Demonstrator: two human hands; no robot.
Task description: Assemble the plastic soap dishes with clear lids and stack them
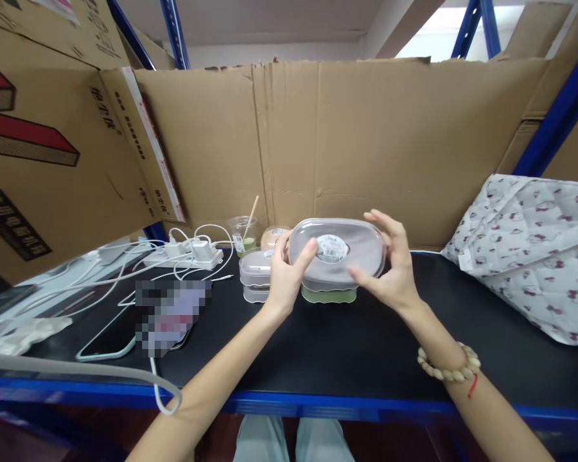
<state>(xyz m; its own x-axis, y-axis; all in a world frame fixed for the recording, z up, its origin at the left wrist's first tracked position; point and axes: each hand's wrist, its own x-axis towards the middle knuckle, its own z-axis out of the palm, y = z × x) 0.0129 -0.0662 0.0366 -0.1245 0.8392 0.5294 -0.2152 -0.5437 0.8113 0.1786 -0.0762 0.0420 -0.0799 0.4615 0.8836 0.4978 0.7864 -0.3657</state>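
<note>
A grey oval plastic container [366, 251] with a clear lid and a round printed label is held up above the table, tilted toward me. My left hand [285, 273] grips its left end, thumb on the lid beside the label. Around the right end is my right hand [392, 266], its thumb at the front edge and its forefinger raised off the rim. Behind and below, a green container [330, 295] is partly hidden by the grey one. Left of it stand stacked grey containers [255, 274], with a peach container [272, 237] behind.
A plastic cup with a straw [243, 237] stands behind the containers. At left are a power strip [187, 255] with tangled white cables, a phone [110, 333] and a blurred-out item [173, 317]. A patterned fabric bag [534, 256] lies right. Cardboard [366, 141] walls the back.
</note>
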